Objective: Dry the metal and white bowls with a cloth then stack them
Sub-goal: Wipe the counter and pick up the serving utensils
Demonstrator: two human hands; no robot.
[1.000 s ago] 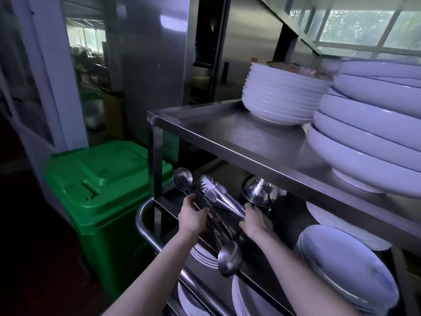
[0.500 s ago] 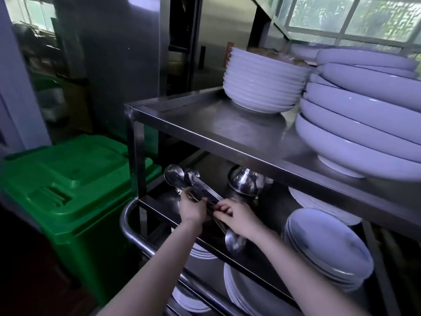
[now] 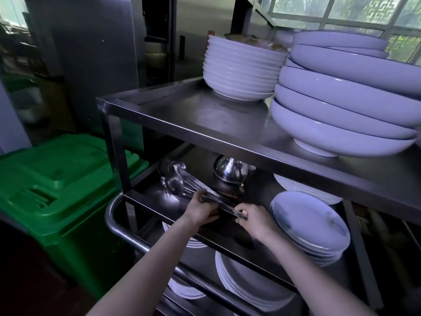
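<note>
Steel utensils [image 3: 196, 190], ladles and tongs, now lie lower on the middle shelf [image 3: 173, 209] than a second ago, when I held them raised above its edge. My left hand [image 3: 200, 209] curls around their handles at centre frame; my right hand [image 3: 255, 221] pinches the handle ends just beside it. I judge this a tidying step, with no cloth in sight and no drying begun. White bowls [image 3: 341, 115] sit stacked on the top shelf at right, a second stack of white bowls [image 3: 239, 71] behind them. A shiny metal pot [image 3: 230, 171] stands behind the utensils, plates [image 3: 309, 222] at lower right. Left of frame, a green bin [image 3: 57, 190] crowds the trolley's rail [image 3: 114, 222].
</note>
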